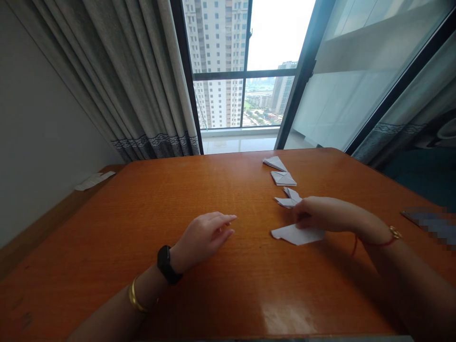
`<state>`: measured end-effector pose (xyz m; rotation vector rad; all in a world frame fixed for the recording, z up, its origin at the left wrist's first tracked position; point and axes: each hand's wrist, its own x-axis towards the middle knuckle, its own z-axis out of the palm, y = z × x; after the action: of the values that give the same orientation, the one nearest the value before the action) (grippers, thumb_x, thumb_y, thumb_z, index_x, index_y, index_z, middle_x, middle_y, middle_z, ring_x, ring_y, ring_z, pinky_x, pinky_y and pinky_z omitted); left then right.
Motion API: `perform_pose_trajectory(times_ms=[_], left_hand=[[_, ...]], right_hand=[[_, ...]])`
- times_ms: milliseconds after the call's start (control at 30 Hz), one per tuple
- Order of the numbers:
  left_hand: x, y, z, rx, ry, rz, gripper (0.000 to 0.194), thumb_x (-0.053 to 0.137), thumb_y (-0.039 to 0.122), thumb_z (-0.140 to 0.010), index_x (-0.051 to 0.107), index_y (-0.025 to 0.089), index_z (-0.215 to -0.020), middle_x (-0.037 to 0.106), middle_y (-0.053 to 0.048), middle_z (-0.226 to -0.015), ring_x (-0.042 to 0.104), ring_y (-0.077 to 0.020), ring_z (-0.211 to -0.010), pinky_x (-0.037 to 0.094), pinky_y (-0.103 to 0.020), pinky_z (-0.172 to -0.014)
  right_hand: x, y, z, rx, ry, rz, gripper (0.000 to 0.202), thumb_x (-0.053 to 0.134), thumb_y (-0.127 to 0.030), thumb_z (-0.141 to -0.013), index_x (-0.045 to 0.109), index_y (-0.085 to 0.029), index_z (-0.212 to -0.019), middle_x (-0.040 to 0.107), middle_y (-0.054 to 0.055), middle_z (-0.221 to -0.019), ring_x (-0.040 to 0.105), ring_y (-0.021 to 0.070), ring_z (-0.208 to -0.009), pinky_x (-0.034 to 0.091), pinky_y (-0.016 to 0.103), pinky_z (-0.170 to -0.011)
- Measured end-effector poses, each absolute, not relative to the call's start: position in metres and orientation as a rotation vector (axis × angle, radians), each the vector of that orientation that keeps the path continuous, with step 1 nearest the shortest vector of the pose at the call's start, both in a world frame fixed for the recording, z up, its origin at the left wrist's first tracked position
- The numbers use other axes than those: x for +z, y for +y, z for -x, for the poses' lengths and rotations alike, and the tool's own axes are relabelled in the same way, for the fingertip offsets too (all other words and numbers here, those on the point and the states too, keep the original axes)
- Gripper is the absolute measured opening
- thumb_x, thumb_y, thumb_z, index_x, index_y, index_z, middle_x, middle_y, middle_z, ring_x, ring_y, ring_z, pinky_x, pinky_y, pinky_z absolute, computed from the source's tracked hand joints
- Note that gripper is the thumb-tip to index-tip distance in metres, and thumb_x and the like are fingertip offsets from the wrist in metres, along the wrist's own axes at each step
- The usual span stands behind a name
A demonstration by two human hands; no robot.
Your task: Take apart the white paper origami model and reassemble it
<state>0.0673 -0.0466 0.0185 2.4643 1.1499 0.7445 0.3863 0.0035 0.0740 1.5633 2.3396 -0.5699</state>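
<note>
My left hand (204, 237) hovers above the middle of the table with nothing in it, its fingers stretched out and the thumb apart. To the right, my right hand (317, 213) has its fingers curled down on a white folded paper (297, 235) lying flat on the table. The fingertips are partly hidden, and the hand covers the paper's upper edge. Just beyond that hand lies a folded paper with pointed flaps (287, 202). Farther back are a squarish folded paper (283, 179) and a triangular folded paper (276, 163), roughly in line with it.
An orange-brown wooden table (142, 213) spans the view. A blurred-out flat object (431, 225) rests near its right edge. At the far left lies a pale strip (94, 181) by the wall. Behind the table are a grey curtain (142, 71) and a window with dark frames.
</note>
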Motion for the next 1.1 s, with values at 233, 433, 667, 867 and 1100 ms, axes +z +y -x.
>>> perform_pose_trajectory(times_ms=[233, 433, 667, 867, 1100], left_hand=[[0.018, -0.045, -0.068, 0.658, 1.135, -2.502, 0.026, 0.052, 0.026, -0.092, 0.062, 0.020, -0.115, 0.068, -0.004, -0.100, 0.061, -0.0162, -0.089, 0.045, -0.028, -0.082], [0.016, -0.043, -0.066, 0.595, 1.151, -2.513, 0.024, 0.051, 0.027, -0.092, 0.063, 0.020, -0.113, 0.068, -0.004, -0.099, 0.061, -0.0170, -0.090, 0.045, -0.029, -0.083], [0.016, -0.042, -0.068, 0.548, 1.153, -2.525, 0.018, 0.050, 0.027, -0.093, 0.064, 0.020, -0.102, 0.067, -0.002, -0.093, 0.059, -0.0160, -0.086, 0.043, -0.028, -0.080], [0.018, -0.043, -0.069, 0.543, 1.238, -2.525, 0.020, 0.051, 0.032, -0.092, 0.056, 0.018, -0.077, 0.056, 0.002, -0.070, 0.051, -0.0126, -0.065, 0.037, -0.025, -0.062], [0.016, -0.050, -0.064, 0.725, 1.274, -2.631, 0.040, 0.050, 0.038, -0.090, 0.033, 0.020, -0.059, 0.039, 0.005, -0.051, 0.035, -0.0103, -0.048, 0.022, -0.027, -0.051]], right_hand=[[0.062, 0.012, -0.415, -0.373, 2.115, -1.777, 0.015, 0.059, -0.022, -0.074, 0.074, -0.025, -0.073, 0.069, 0.004, -0.073, 0.057, 0.0203, -0.062, 0.031, 0.031, -0.056], [0.056, 0.009, -0.403, -0.159, 2.195, -1.795, 0.011, 0.063, -0.020, -0.071, 0.074, -0.021, -0.070, 0.068, 0.009, -0.076, 0.058, 0.0228, -0.068, 0.029, 0.031, -0.058], [0.061, 0.010, -0.409, -0.294, 2.504, -1.875, 0.009, 0.064, -0.030, -0.074, 0.066, -0.022, -0.074, 0.065, 0.004, -0.076, 0.055, 0.0175, -0.062, 0.031, 0.027, -0.054], [0.056, -0.021, -0.345, -0.278, 3.085, -1.722, 0.019, 0.052, -0.028, -0.085, 0.046, -0.020, -0.069, 0.056, 0.001, -0.067, 0.047, 0.0131, -0.060, 0.031, 0.025, -0.057], [0.003, -0.062, -0.286, -0.451, 3.438, -0.964, 0.030, 0.047, -0.018, -0.085, 0.036, -0.019, -0.057, 0.048, -0.002, -0.052, 0.034, 0.0095, -0.047, 0.019, 0.028, -0.052]])
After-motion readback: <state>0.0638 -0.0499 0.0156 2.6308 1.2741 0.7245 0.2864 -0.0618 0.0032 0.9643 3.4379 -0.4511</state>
